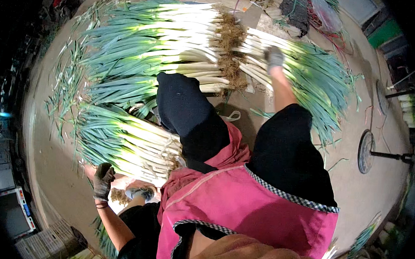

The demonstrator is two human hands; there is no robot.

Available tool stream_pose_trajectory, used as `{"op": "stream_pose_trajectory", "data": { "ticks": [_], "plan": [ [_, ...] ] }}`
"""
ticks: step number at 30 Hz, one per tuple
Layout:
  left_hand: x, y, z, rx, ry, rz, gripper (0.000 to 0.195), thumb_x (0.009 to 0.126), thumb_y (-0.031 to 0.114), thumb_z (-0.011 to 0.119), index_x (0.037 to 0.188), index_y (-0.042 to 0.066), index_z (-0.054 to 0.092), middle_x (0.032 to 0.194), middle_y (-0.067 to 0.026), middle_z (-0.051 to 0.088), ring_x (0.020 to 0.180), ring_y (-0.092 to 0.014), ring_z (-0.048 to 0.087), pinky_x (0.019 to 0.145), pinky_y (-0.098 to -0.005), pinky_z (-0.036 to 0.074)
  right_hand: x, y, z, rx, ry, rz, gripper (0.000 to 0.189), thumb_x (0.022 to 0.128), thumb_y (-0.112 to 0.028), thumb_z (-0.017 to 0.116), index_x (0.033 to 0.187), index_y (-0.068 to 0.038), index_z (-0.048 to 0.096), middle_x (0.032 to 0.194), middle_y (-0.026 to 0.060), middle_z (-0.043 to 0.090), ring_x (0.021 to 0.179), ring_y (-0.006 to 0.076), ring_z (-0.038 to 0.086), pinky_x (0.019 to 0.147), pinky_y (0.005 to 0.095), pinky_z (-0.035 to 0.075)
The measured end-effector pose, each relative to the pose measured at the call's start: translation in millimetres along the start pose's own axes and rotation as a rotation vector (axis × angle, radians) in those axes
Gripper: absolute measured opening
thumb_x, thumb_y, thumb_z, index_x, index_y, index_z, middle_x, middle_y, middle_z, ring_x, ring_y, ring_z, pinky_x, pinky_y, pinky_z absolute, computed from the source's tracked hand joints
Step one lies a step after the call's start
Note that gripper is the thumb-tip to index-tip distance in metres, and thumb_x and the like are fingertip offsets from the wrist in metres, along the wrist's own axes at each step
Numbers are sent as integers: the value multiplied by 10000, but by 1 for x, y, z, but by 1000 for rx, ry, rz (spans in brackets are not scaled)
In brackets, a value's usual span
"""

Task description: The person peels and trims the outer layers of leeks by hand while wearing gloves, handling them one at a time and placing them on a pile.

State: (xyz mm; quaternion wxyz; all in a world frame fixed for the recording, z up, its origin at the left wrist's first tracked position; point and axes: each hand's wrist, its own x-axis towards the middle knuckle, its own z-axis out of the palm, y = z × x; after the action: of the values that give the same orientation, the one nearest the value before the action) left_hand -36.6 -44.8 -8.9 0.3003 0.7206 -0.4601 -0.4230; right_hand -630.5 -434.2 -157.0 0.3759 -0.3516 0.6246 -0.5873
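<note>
My left hand (103, 182), in a dirty grey knit glove, is at the lower left with its fingers curled. It is beside the leafy end of a pile of leeks (136, 140); whether it holds anything is not clear. My right hand (275, 58), gloved and blurred, reaches down onto the white stalks of a right-hand pile of leeks (312, 75); its fingertips are hard to make out. A larger pile of leeks (152, 42) lies at the upper left, green leaves pointing left. Its brown roots (231, 35) face the roots of the right-hand pile.
Loose leaf scraps (67, 83) litter the floor at the left. Round metal bases (366, 152) with black rods stand at the right. A clear plastic bag (326, 14) and red strings lie at the upper right. My black-clad knees are between the piles.
</note>
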Motion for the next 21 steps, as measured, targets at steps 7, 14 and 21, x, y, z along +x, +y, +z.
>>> {"op": "stream_pose_trajectory", "data": {
  "ticks": [7, 14, 21],
  "plan": [
    [-30, -39, -48, 38, 198, 73, 194, 830, 93, 530, 989, -16, 513, 860, -71, 547, 774, -145, 510, 677, -256, 434, -270, -157, 196, 446, -1109, -305, 298, 808, -229, 571, 1060, -72, 537, 914, 71, 610, 806, 119, 591, 658, 226, 487],
    [-41, -26, -36, -20, 220, -145, 290, 843, 214, 538, 1048, 10, 522, 899, -20, 559, 771, -104, 513, 665, -232, 434, -327, -114, 316, 210, -1334, -103, 252, 812, -230, 551, 996, -57, 549, 850, 73, 631, 628, 123, 574, 566, 222, 468],
    [-74, -51, -18, 561, 33, -308, 397, 774, 333, 556, 1078, 79, 519, 914, -120, 617, 920, -275, 565, 773, -368, 436, -373, 176, 340, -1186, -1200, -451, 468, 733, -376, 590, 1024, -16, 524, 960, 189, 581, 930, 290, 551, 810, 369, 412]
  ]
}}
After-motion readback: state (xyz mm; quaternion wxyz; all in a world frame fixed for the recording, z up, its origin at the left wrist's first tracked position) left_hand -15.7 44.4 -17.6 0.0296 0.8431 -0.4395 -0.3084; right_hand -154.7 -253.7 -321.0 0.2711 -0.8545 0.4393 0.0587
